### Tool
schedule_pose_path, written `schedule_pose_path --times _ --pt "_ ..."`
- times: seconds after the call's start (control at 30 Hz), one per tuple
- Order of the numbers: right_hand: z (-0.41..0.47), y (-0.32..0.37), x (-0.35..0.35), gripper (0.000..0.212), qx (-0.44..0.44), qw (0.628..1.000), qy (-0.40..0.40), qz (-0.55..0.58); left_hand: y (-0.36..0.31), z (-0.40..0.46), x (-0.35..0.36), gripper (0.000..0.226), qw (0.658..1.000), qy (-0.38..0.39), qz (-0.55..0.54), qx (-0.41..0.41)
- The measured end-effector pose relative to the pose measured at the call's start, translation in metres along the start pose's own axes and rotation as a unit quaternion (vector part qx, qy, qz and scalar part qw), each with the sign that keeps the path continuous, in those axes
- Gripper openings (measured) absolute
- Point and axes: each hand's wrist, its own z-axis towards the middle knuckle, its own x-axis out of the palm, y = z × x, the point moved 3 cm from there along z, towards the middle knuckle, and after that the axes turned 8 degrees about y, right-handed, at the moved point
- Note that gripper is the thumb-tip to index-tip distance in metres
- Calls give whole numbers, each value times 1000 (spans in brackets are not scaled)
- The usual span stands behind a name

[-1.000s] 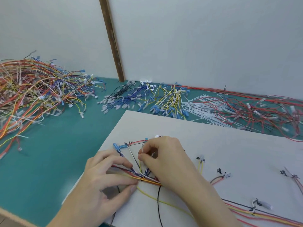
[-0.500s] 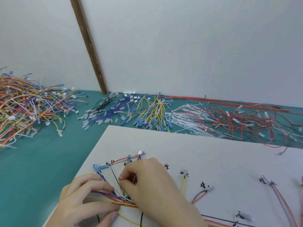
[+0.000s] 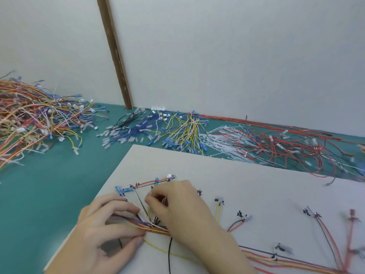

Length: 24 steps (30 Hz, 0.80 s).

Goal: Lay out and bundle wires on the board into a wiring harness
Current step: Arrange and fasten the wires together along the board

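Observation:
A white board (image 3: pixel 246 180) lies on the green table, with wires laid along hand-written marks. My left hand (image 3: pixel 102 232) presses a bundle of red, purple, yellow and white wires (image 3: pixel 150 227) onto the board's left part, thumb and fingers closed around it. My right hand (image 3: pixel 177 208) sits just right of it, fingertips pinched on thin wires rising from that bundle toward blue connectors (image 3: pixel 120 189). What the right fingertips pinch is partly hidden. More branches with taped ends (image 3: pixel 246 218) fan out to the right.
Loose wire piles lie along the back of the green table (image 3: pixel 49 184): a mixed tangle (image 3: pixel 29 123) at left, blue and yellow wires (image 3: pixel 158 131) in the middle, white cable ties (image 3: pixel 221 143) and red wires (image 3: pixel 286 147) at right. A wooden strip (image 3: pixel 114 54) leans on the wall.
The view has shifted, putting the board and hands lower in the frame than one second ago. Both hands stay on the same bundle; the right fingertips have moved slightly along the thin wires.

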Motion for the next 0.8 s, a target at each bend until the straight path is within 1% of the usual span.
schedule_pose_path --times 0.1,0.17,0.2,0.27,0.33,0.43,0.6,0.67,0.8 --pt "1 -1 0 18 3 1000 -16 11 -9 -3 -9 4 999 42 -1 -15" --pt "0 0 2 11 1 1000 -14 18 -18 -3 -13 5 998 59 -15 -34" --pt "0 0 2 13 1 1000 -7 29 -21 -3 -14 7 997 64 -21 -42" --pt "-1 3 0 23 1 998 9 61 -24 -3 -17 8 996 65 -35 -59" --pt "-2 5 -3 27 -1 997 11 79 -23 -4 -18 5 994 69 -41 -68" --pt "-5 8 -7 22 -12 997 7 78 -21 -6 -17 6 994 77 -39 -68" --pt "-6 11 -9 5 -11 997 -19 77 -20 -7 -18 8 994 70 -34 -77" --pt "-5 10 -10 6 -6 998 -26 61 -21 -7 -17 6 994 69 -26 -80" --pt "-4 7 -10 13 2 997 -24 73 -22 -5 -17 8 994 59 -27 -86"
